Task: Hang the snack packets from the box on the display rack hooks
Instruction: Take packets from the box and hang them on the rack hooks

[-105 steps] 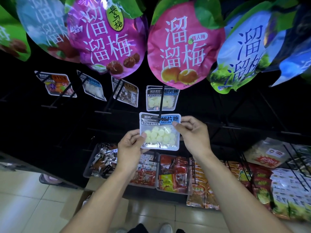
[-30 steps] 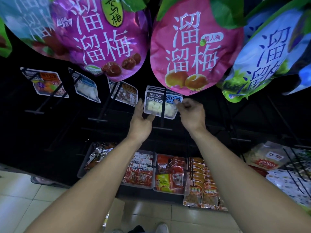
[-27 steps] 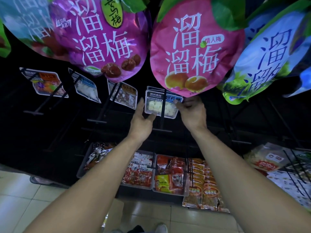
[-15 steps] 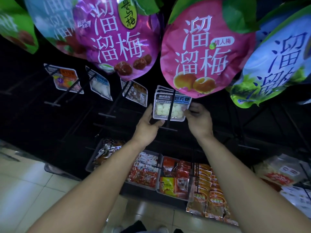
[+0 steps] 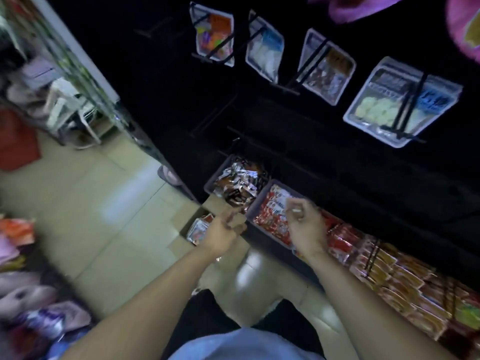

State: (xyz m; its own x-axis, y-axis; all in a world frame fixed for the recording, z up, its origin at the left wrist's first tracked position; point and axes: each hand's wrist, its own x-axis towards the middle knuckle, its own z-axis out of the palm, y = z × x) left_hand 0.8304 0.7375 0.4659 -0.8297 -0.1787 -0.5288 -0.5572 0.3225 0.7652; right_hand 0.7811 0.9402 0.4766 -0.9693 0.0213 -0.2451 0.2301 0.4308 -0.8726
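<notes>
My view tilts down along the dark display rack (image 5: 324,157); a packet of pale candies (image 5: 389,107) hangs on its hook at upper right, with three smaller packets in a row to its left; my left hand (image 5: 223,232) is blurred, fingers loosely curled above the cardboard box (image 5: 187,224) on the floor, holding nothing; my right hand (image 5: 304,224) hovers over a tray of red packets (image 5: 272,206), fingers curled, apparently empty.
</notes>
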